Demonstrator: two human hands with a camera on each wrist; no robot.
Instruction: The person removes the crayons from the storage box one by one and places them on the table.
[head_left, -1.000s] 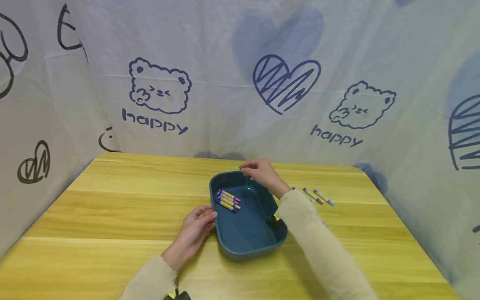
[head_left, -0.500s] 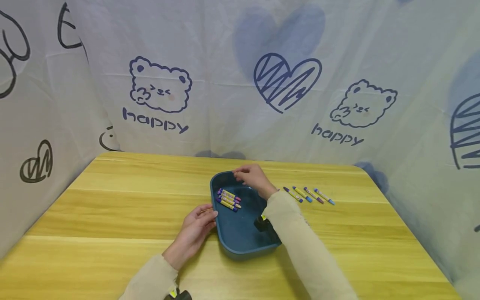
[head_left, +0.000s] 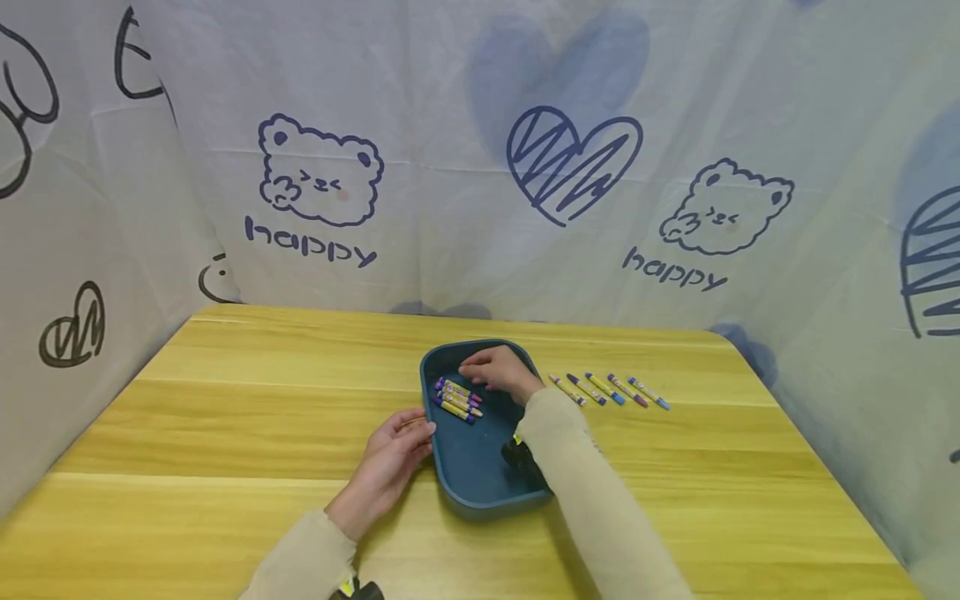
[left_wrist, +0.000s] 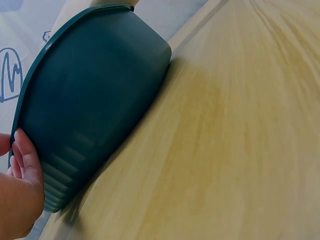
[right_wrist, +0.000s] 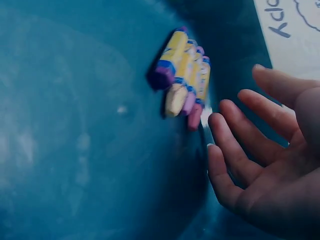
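A dark teal plastic bin (head_left: 480, 475) stands on the table with several yellow-wrapped crayons (head_left: 457, 400) lying side by side near its left wall. My left hand (head_left: 392, 462) grips the bin's left rim, and in the left wrist view its fingers (left_wrist: 31, 157) lie against the outer wall. Inside the bin's far part hovers my right hand (head_left: 501, 369), beyond and right of the crayons. From the right wrist view, its fingers are loosely bent and hold nothing. They are beside the crayons (right_wrist: 187, 75), whose tips are purple, cream, lilac and pink.
Several more crayons (head_left: 606, 390) lie in a slanted row on the wooden table (head_left: 225, 400), right of the bin. A white cloth with printed drawings (head_left: 450, 250) hangs behind and at both sides. The right sleeve (head_left: 592, 483) crosses over the bin's right edge.
My right hand has moved from the bin's far rim leftward and down into the bin. More of the crayon row on the table has come into sight. The left hand has stayed put.
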